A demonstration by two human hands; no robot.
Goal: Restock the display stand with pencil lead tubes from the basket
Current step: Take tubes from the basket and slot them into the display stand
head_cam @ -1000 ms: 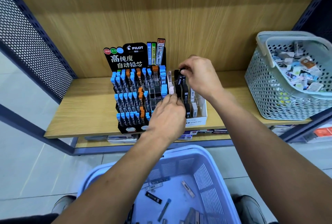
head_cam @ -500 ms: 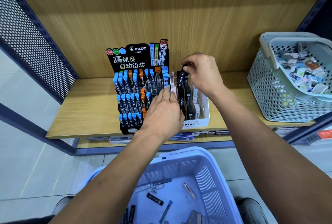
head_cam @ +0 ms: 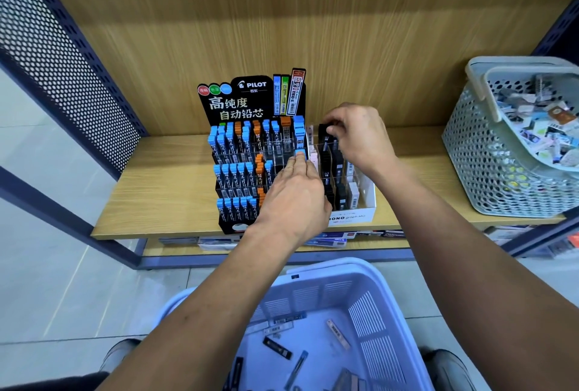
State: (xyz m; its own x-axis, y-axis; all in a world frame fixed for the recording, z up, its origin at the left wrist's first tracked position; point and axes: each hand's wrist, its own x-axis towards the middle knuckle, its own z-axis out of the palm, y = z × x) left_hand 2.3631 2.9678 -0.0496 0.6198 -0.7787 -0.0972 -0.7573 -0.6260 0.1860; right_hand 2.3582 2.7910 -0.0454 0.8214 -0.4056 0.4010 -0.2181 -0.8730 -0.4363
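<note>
A black tiered cardboard display stand (head_cam: 250,152) was set on the light wooden shelf (head_cam: 163,190), its header printed "PILOT" with white Chinese characters "高纯度 自动铅芯" and three sample tubes, one marked "0.5 HB". Its rows were filled with blue-capped and orange-capped pencil lead tubes (head_cam: 233,176), labels too small to be read. Just beside it on the right, a white cardboard tray with clear dividers (head_cam: 365,205) was seen, marked "MONO graph MG" on the front, holding black and white lead cases. The left hand (head_cam: 294,199) was held over the gap between stand and tray, fingers straight and close together, tips touching a blue-capped tube (head_cam: 300,152) at the stand's right edge; nothing was seen gripped. The right hand (head_cam: 357,135) was curled over the tray's back row, a small black lead case (head_cam: 326,132) pinched between thumb and fingers. A pale blue slotted plastic basket (head_cam: 369,306) was placed low in front, on the floor side, with loose lead tubes (head_cam: 277,348) scattered on its bottom. A grey-green perforated plastic basket (head_cam: 488,177) full of small mixed packets was set on the shelf's right end, well apart from the stand.
</note>
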